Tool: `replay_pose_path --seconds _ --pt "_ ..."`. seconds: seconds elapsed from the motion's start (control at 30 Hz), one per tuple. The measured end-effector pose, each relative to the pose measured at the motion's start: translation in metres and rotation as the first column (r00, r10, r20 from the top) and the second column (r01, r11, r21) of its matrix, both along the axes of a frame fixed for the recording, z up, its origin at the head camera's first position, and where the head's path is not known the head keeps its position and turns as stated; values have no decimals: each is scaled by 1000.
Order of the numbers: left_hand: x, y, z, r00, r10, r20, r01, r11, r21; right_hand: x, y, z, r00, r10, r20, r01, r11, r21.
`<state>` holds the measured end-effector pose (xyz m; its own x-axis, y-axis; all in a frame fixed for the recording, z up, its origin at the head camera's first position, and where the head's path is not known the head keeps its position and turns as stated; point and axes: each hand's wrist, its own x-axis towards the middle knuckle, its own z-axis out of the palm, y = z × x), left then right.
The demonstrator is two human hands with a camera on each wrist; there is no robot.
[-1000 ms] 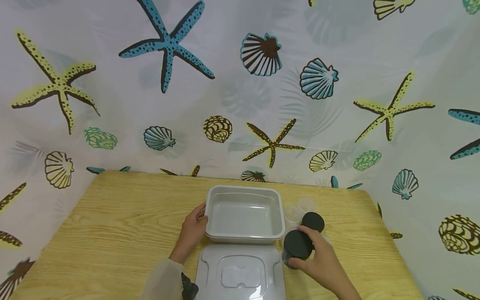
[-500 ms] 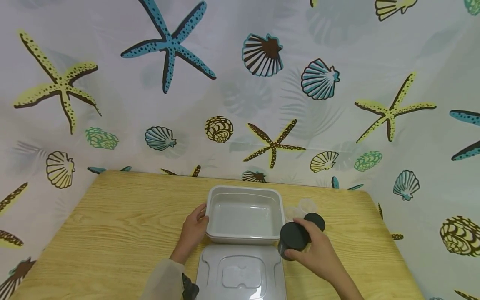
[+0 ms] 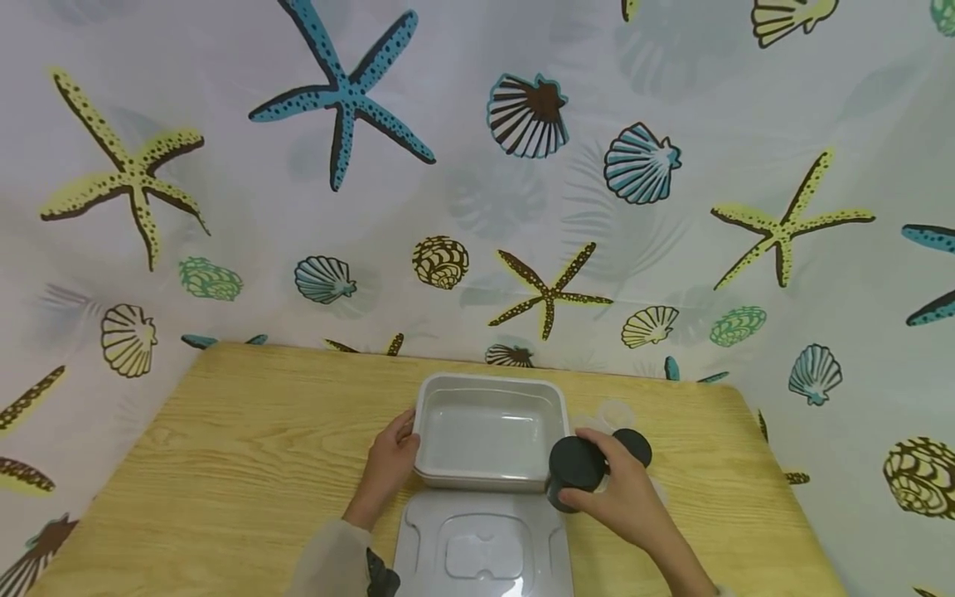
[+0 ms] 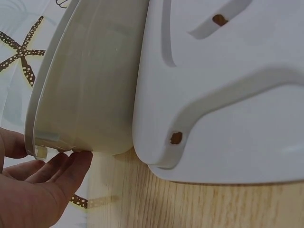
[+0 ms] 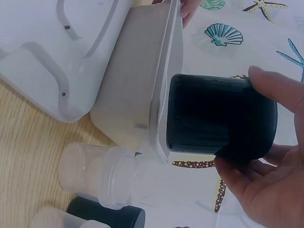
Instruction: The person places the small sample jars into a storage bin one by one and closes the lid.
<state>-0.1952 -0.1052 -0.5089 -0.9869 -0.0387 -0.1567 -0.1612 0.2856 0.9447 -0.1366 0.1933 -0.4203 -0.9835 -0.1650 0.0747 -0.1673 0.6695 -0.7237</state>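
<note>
A light grey plastic bin (image 3: 492,485) stands uncovered on the table, with nothing visible inside. My left hand (image 3: 391,456) grips its left end; in the left wrist view the thumb is at the rim and the fingers (image 4: 71,171) lie against the outer wall. My right hand (image 3: 622,502) holds a black cylindrical jar (image 5: 213,116) between thumb and fingers, raised off the table beside the bin's front right corner. A grey lid (image 3: 485,547) with moulded recesses lies in front of the bin.
Right of the bin stand a second black jar (image 3: 632,446) and clear plastic jars (image 5: 85,168), partly hidden by my right hand in the head view. The wooden table (image 3: 261,448) backs onto a cloth (image 3: 448,191) printed with shells and starfish.
My right hand has lifted the black jar and carried it left and slightly away from me, towards the bin's right rim. My left hand has stayed on the bin.
</note>
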Motion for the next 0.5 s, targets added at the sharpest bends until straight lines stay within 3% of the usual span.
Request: replay_pose_path --seconds 0.17,0.5 --pt "0 1 2 1000 15 23 -14 1000 -14 -7 -5 -3 999 4 -40 -5 1000 -12" --pt "-1 2 3 999 25 27 -24 999 -39 -20 -20 -3 1000 0 -29 0 1000 -6"
